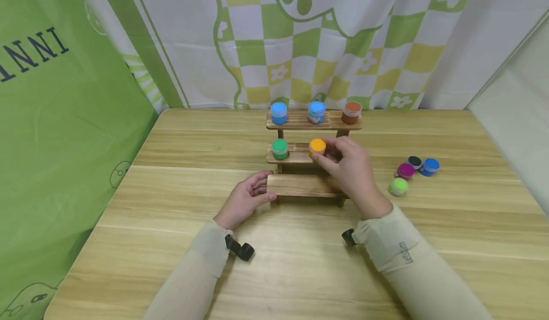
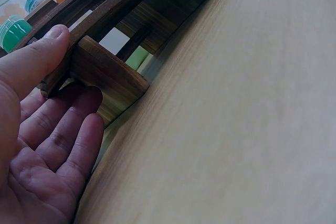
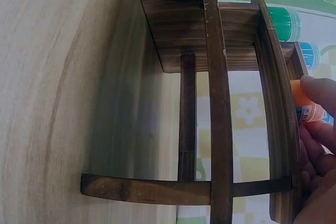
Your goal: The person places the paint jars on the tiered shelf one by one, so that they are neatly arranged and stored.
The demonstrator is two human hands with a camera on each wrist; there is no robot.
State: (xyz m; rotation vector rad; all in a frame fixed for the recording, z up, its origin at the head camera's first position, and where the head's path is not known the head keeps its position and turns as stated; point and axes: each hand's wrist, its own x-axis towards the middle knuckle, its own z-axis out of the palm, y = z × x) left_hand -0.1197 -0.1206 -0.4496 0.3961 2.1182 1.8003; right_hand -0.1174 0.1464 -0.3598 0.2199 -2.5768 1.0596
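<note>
A three-step wooden stand (image 1: 302,185) stands on the table. My left hand (image 1: 243,200) holds the left end of its lowest step; in the left wrist view the thumb (image 2: 50,45) lies on the step's edge, with the fingers bent below. On the middle step, my right hand (image 1: 353,170) pinches an orange paint jar (image 1: 317,147) between thumb and fingers. The jar's label shows in the right wrist view, where it sits right at the step's edge. A green jar (image 1: 279,149) sits to its left on the same step.
Along the top step are two light blue jars (image 1: 279,113) and a brown jar (image 1: 351,113). Right of the stand, a black jar (image 1: 414,162), a blue jar (image 1: 429,167), a magenta jar (image 1: 405,170) and a lime green jar (image 1: 398,186) are grouped on the table (image 1: 463,224). A patterned curtain (image 1: 274,48) hangs behind.
</note>
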